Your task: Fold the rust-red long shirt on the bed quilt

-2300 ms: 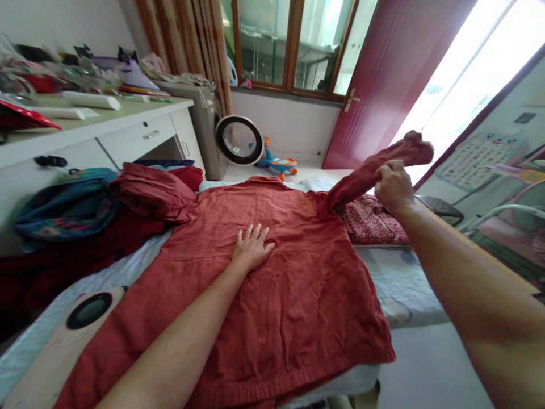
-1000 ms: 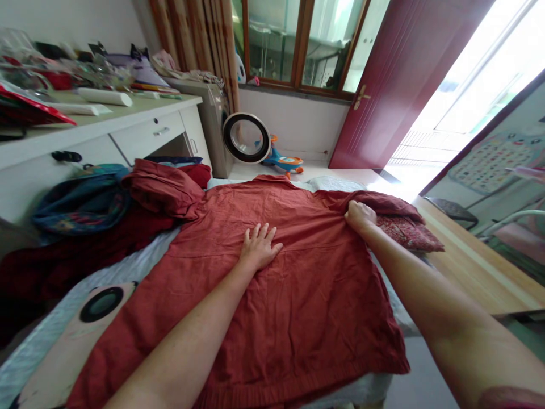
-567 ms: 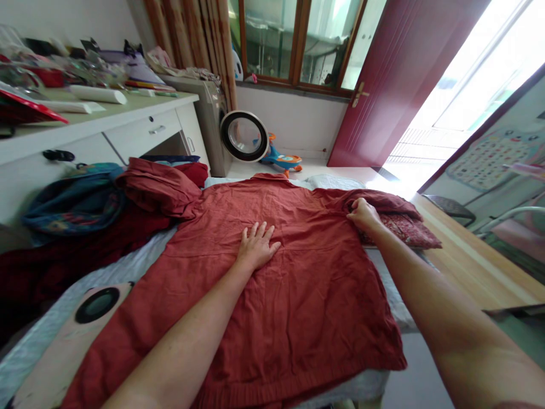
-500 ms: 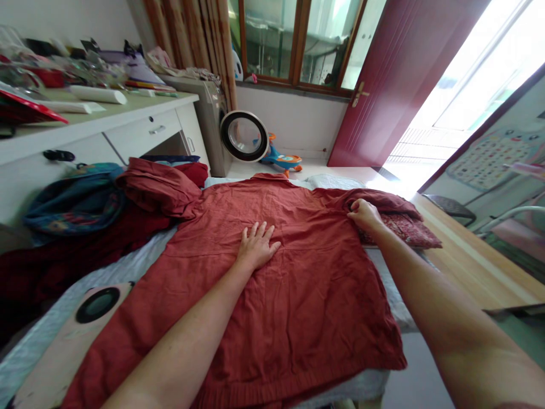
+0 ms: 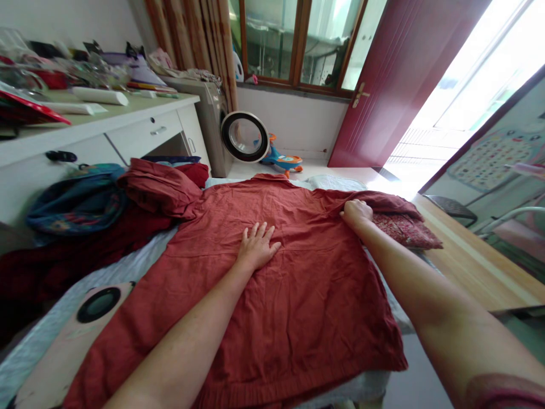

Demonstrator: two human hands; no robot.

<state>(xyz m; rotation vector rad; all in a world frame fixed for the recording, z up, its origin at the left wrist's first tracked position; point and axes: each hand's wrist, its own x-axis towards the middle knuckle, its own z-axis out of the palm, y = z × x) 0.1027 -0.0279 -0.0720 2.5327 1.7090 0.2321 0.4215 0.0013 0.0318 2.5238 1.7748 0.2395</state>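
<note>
A rust-red jacket [image 5: 298,295] lies spread out, back side up, with its collar at the far end and its gathered hem near me. My left hand [image 5: 258,247] rests flat on the middle of its back, fingers spread. At the right side, by the sleeve's base, my right hand [image 5: 357,213] is closed on the jacket's cloth; its fingertips are partly hidden. The right sleeve lies across a folded red patterned cloth [image 5: 402,232]. The left sleeve [image 5: 159,190] is bunched up on the far left.
A pale phone-like device [image 5: 79,335] with a dark round disc lies at the left. Dark red and blue floral clothes [image 5: 76,199] are heaped beside a white cabinet [image 5: 140,128]. Beyond stand a washing machine with its round door [image 5: 244,136] open and a blue toy car [image 5: 281,159].
My right hand has moved slightly left and toward the jacket's middle, drawing the cloth by the sleeve's base with it. My left hand has stayed in place.
</note>
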